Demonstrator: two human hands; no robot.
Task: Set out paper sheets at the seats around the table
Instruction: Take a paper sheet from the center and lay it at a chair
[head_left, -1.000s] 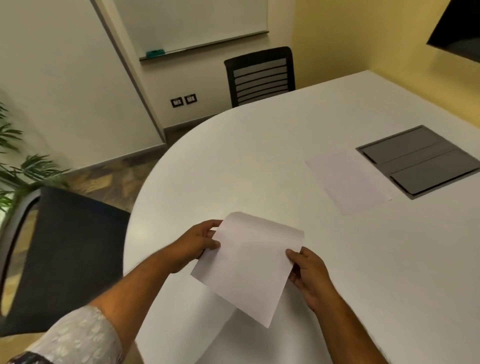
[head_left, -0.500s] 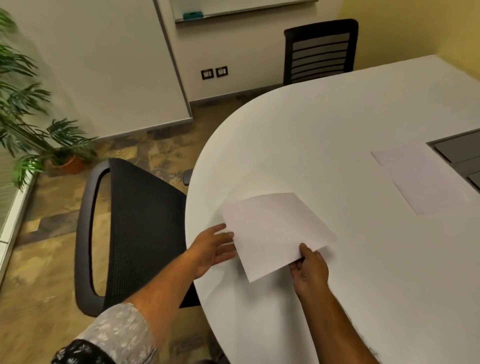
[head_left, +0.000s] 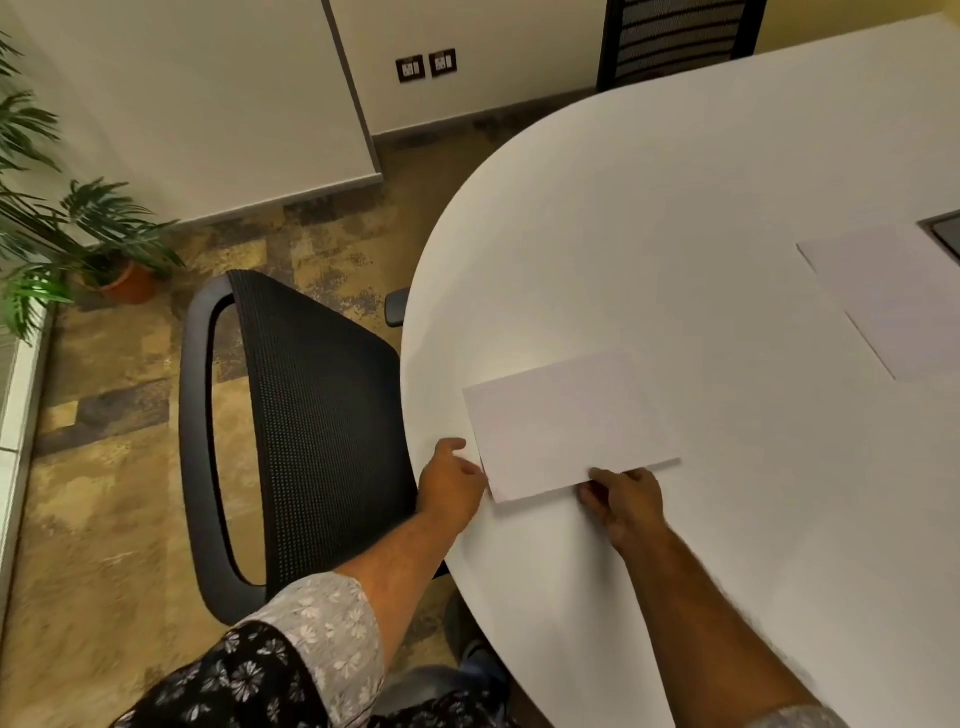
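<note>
A white paper sheet lies flat near the left edge of the white oval table, in front of a black mesh chair. My right hand pinches the sheet's near edge. My left hand rests at the sheet's near left corner by the table rim, fingers touching it. A second paper sheet lies flat further right on the table.
A second black chair stands at the far end of the table. A dark panel is set into the tabletop at the right edge. A potted plant stands on the floor at left, near a white wall panel.
The sheet went from held tilted above the table to lying flat near the left edge by the chair. Both hands moved left with it, and the view swung left and down.
</note>
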